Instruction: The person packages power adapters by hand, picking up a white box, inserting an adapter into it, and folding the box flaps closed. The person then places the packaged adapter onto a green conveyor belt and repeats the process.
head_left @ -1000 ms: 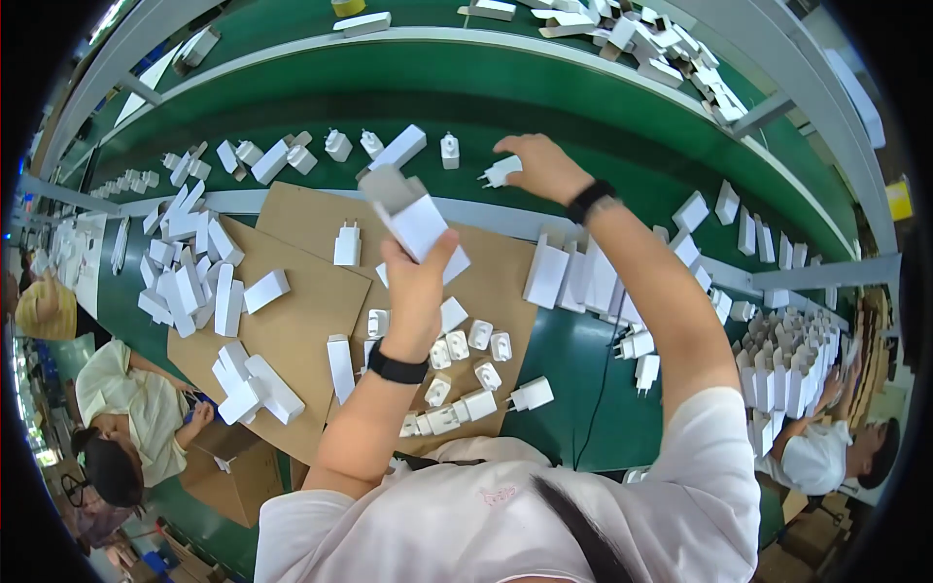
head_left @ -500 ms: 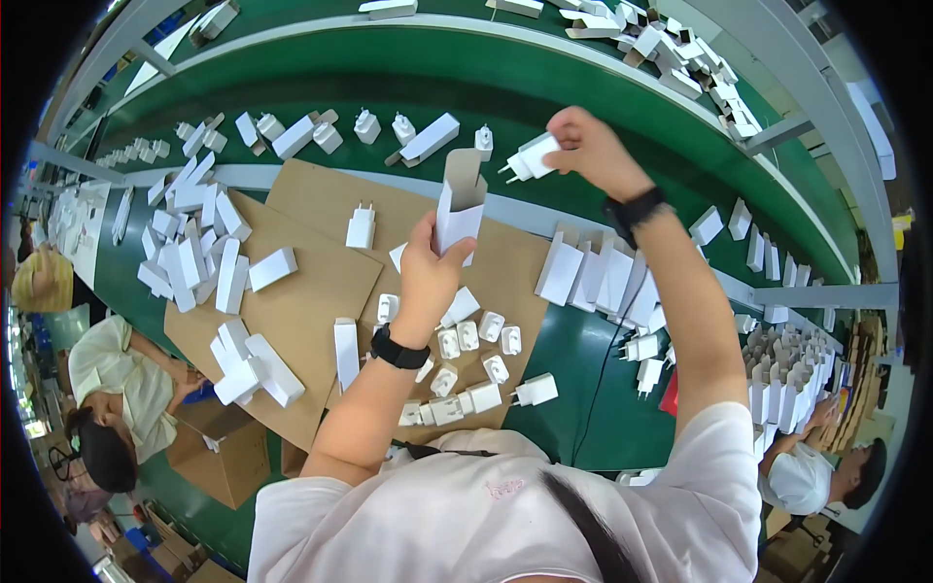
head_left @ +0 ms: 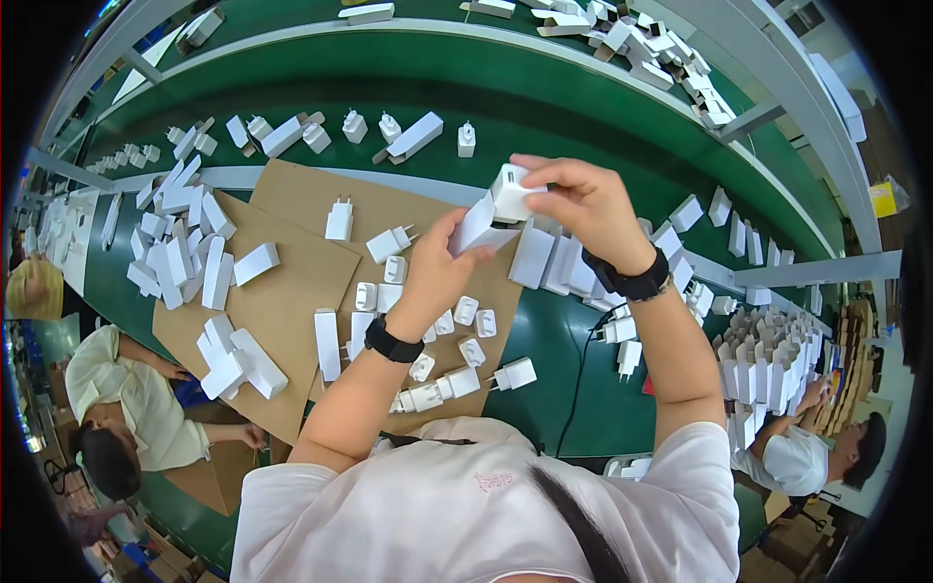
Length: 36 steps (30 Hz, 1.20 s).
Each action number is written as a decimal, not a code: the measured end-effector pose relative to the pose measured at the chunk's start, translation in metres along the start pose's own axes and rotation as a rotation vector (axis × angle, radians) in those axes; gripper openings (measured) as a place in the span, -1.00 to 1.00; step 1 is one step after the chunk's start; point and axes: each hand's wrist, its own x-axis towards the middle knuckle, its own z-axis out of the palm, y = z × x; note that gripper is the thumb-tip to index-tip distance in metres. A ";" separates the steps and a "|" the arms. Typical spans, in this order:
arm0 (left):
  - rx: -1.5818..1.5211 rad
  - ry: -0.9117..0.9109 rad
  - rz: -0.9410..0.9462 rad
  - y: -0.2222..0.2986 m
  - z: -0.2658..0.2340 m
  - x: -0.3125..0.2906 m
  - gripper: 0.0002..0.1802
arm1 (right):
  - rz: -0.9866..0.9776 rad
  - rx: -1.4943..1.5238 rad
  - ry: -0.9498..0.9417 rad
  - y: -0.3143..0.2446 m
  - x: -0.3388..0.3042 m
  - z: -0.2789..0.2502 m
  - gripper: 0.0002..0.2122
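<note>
A small white cardboard box (head_left: 474, 229), tilted to the right, is gripped by my left hand (head_left: 437, 270). My right hand (head_left: 583, 206) pinches a white plug charger (head_left: 511, 194) at the box's upper end, its port side facing up and its prongs hidden. I cannot tell how far the charger is inside. Just under my left hand, several white chargers (head_left: 470, 351) lie on the cardboard sheet (head_left: 301, 219). Another charger with two pins (head_left: 339, 220) lies to the left. White boxes (head_left: 532, 255) stand in a row beneath my right hand.
At the left is a pile of white boxes (head_left: 178, 257). Chargers and boxes line the green conveyor (head_left: 544, 131), with a shelf rail (head_left: 466, 27) above. A black cable (head_left: 575, 384) crosses the green table. People work at the left (head_left: 136, 389) and right (head_left: 802, 466).
My right hand has come left and down from over the conveyor, bringing the charger to the box. The box, upright before, now leans right. The whole view has shifted slightly.
</note>
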 end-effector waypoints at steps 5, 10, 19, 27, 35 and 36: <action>-0.177 -0.047 0.074 -0.002 0.009 0.005 -0.45 | -0.066 0.113 -0.081 0.014 -0.006 0.002 -0.86; -0.169 -0.012 0.097 -0.002 0.005 0.015 -0.46 | -0.266 -0.537 0.040 0.003 -0.004 -0.009 -0.54; 0.887 0.088 0.300 0.003 -0.036 0.127 -0.55 | 0.518 -0.165 0.081 0.102 0.042 -0.100 -0.41; 1.365 0.045 0.413 -0.055 -0.002 0.250 -0.50 | 0.533 -0.847 0.433 0.258 0.047 -0.191 -0.39; 1.240 0.184 0.197 -0.003 -0.001 0.227 -0.48 | 0.223 -0.829 -0.056 0.224 0.128 -0.042 -0.23; 1.135 0.244 0.207 0.009 -0.009 0.214 -0.46 | 0.263 -0.903 0.014 0.228 0.129 -0.026 -0.27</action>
